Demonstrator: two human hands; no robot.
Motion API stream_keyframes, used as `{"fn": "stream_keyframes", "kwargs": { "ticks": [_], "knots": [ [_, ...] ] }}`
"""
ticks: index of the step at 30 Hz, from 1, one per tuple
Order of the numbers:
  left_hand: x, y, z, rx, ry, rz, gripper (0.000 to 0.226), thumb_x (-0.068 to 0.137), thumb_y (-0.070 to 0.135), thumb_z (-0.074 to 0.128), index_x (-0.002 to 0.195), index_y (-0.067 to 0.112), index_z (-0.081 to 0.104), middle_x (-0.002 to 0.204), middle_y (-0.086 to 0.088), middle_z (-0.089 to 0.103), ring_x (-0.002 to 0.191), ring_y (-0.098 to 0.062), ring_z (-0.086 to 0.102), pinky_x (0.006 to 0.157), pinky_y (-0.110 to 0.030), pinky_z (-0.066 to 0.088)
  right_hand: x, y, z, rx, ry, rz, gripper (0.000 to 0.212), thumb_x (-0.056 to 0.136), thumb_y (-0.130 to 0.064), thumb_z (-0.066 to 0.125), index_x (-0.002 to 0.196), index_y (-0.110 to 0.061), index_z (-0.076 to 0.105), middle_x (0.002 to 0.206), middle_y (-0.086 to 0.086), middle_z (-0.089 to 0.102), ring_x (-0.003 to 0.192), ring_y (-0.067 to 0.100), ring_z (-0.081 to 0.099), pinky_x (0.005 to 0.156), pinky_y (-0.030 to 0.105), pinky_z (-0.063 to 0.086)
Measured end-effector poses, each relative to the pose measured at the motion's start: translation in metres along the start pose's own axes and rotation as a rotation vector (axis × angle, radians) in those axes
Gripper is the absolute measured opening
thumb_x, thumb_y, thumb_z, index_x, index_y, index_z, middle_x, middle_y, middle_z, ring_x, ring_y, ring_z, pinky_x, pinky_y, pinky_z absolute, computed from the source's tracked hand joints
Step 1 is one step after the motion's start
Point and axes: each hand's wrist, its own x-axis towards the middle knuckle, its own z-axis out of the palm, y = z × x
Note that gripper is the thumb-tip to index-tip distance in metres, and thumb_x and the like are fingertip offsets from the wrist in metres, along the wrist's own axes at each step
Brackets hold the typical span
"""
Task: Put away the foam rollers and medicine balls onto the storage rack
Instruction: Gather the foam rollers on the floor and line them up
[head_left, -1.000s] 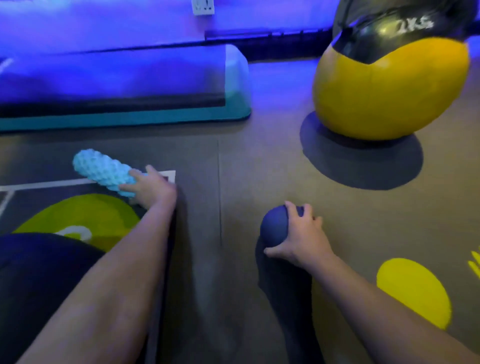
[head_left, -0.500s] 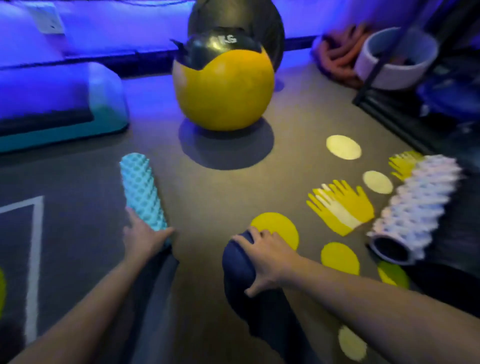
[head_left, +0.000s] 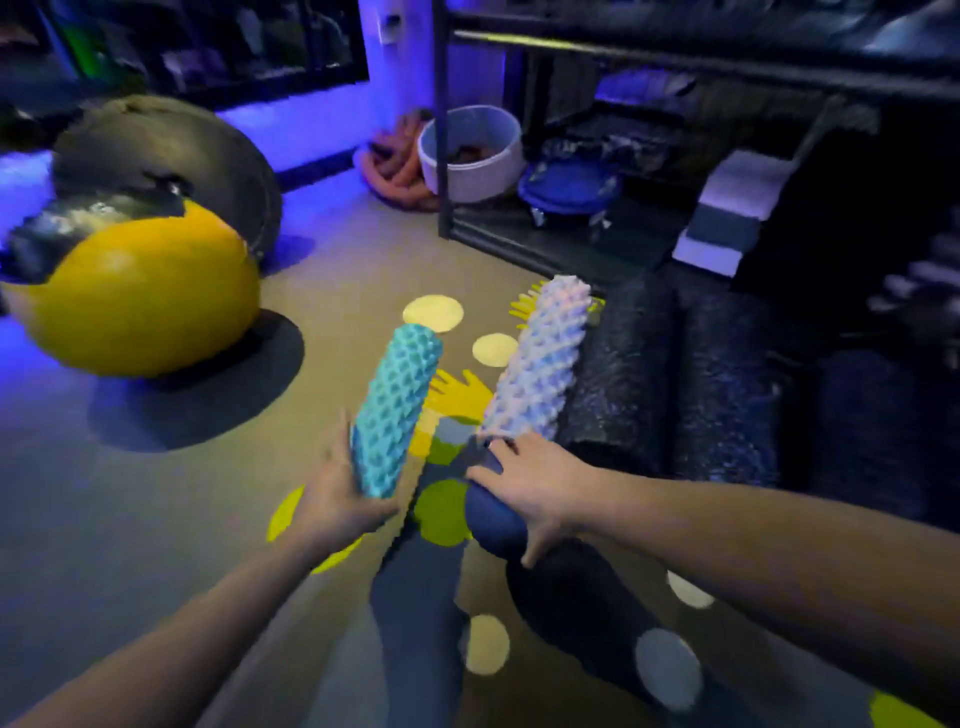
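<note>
My left hand grips the near end of a bumpy turquoise foam roller, which points up and away above the floor. My right hand holds a small dark blue ball from above, lifted off the floor. A white knobbly foam roller lies on the floor just beyond my right hand, beside two black foam rollers. A yellow and black medicine ball sits on the floor at the left. The black storage rack stands at the upper right.
A large black ball rests behind the yellow one. By the rack's post stand a white tub, an orange coiled rope and a blue wheeled dolly. Yellow dots and handprints mark the floor.
The view has swung right toward the rack. Both hands carried the turquoise roller and the blue ball rightward, near the white roller. The yellow ball now lies far left.
</note>
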Motion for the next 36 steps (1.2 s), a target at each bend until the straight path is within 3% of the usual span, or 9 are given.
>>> {"fn": "stream_keyframes", "kwargs": {
  "ticks": [2,4,12,16,21,26,30,34,36],
  "knots": [
    [0.01,0.035,0.009,0.111,-0.033,0.07,0.15,0.049,0.026,0.088,0.153,0.055,-0.017,0.137,-0.018,0.055,0.111,-0.051,0.062,0.084,-0.061,0.057,-0.01,0.012,0.016,-0.018,-0.021,-0.011,0.124,0.047,-0.072,0.085,0.144,-0.014,0.034,0.128,0.023,0.052,0.115,0.041,0.052,0.099,0.046,0.041],
    [0.03,0.06,0.014,0.233,-0.026,0.114,0.145,0.057,0.023,0.09,0.162,0.028,-0.01,0.146,-0.022,0.046,0.128,-0.043,0.052,0.099,-0.052,0.051,-0.014,0.019,0.036,0.008,-0.05,-0.032,0.121,0.047,-0.069,0.086,0.142,-0.014,0.034,0.125,0.02,0.052,0.103,0.038,0.056,0.094,0.045,0.045],
    [0.112,0.096,0.052,0.254,-0.01,0.125,0.146,0.049,0.037,0.086,0.162,0.022,-0.005,0.152,-0.014,0.043,0.133,-0.037,0.048,0.1,-0.052,0.051,-0.004,0.036,0.087,0.227,-0.134,-0.012,0.131,0.049,-0.061,0.09,0.151,-0.015,0.021,0.138,0.016,0.037,0.127,0.034,0.038,0.114,0.043,0.03],
    [0.143,0.109,0.074,0.404,-0.068,0.18,0.127,0.065,0.019,0.088,0.163,0.021,0.008,0.136,-0.024,0.047,0.126,-0.039,0.048,0.1,-0.045,0.047,-0.005,0.034,0.091,0.223,-0.118,-0.009,0.124,0.052,-0.058,0.089,0.149,-0.016,0.025,0.142,0.016,0.034,0.129,0.035,0.034,0.115,0.045,0.028],
    [0.165,0.089,0.101,0.472,-0.162,0.184,0.093,0.081,0.027,0.085,0.154,0.001,0.034,0.152,-0.022,0.041,0.139,-0.038,0.043,0.107,-0.038,0.035,-0.005,0.033,0.094,0.236,-0.102,0.022,0.122,0.051,-0.054,0.091,0.147,-0.017,0.025,0.142,0.015,0.032,0.127,0.036,0.034,0.113,0.048,0.031],
    [0.176,0.085,0.107,0.542,-0.221,0.233,0.07,0.099,0.03,0.061,0.151,-0.005,0.029,0.155,-0.023,0.035,0.139,-0.042,0.041,0.105,-0.041,0.036,0.0,0.037,0.095,0.228,-0.108,0.039,0.124,0.052,-0.055,0.091,0.148,-0.017,0.023,0.143,0.014,0.03,0.128,0.036,0.033,0.113,0.047,0.03],
    [0.167,0.1,0.092,0.573,-0.283,0.161,0.071,0.105,0.021,0.047,0.161,0.003,0.01,0.169,-0.018,0.014,0.155,-0.033,0.02,0.12,-0.036,0.023,0.0,0.038,0.093,0.216,-0.149,0.037,0.127,0.055,-0.054,0.091,0.153,-0.015,0.02,0.15,0.018,0.026,0.135,0.038,0.03,0.117,0.046,0.024],
    [0.11,0.133,0.059,0.328,-0.144,0.12,0.063,0.098,0.005,0.05,0.158,0.011,0.032,0.16,-0.016,0.039,0.146,-0.031,0.038,0.113,-0.033,0.032,-0.004,0.044,0.067,0.142,-0.341,0.007,0.143,0.056,-0.065,0.087,0.16,-0.013,0.004,0.163,0.022,0.009,0.15,0.041,0.012,0.124,0.052,0.008],
    [0.074,0.142,0.035,0.203,-0.061,0.079,0.057,0.097,0.006,0.049,0.153,0.014,0.043,0.148,-0.015,0.054,0.136,-0.032,0.052,0.108,-0.039,0.042,-0.007,0.04,0.04,0.166,-0.329,-0.015,0.129,0.061,-0.072,0.079,0.16,-0.016,0.018,0.163,0.019,0.015,0.15,0.041,0.015,0.123,0.056,0.012]
  ]
}}
